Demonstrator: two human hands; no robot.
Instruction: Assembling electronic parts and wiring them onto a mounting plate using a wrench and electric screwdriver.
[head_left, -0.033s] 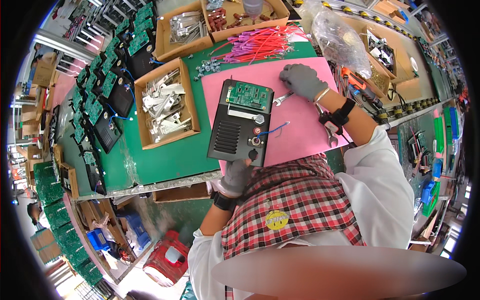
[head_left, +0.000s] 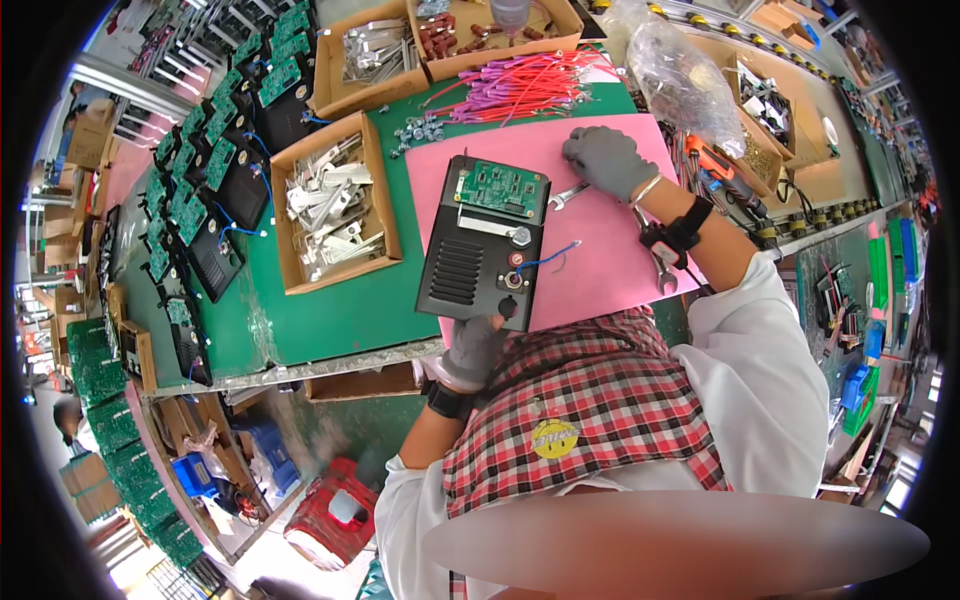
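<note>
A black slotted metal panel (head_left: 455, 265) lies on a pink mat (head_left: 610, 265). It carries a green circuit board (head_left: 500, 188), a flat metal bar (head_left: 487, 224) with a bolt at one end, and a blue wire (head_left: 548, 258). My left hand (head_left: 472, 352), in a grey glove, grips the panel's near edge. To the panel's right, my gloved right hand (head_left: 610, 162) rests on the mat with its fingers curled; what they hold, if anything, is hidden. One wrench (head_left: 570, 195) shows beside that hand, and another wrench (head_left: 664, 272) lies under my wrist strap.
A cardboard box of metal brackets (head_left: 335, 210) stands on the left. Loose bolts (head_left: 418, 132) and a bundle of red and purple wires (head_left: 520, 88) lie beyond the mat. An orange power screwdriver (head_left: 715, 165) is at the right. Several similar panels (head_left: 215, 260) line the far left.
</note>
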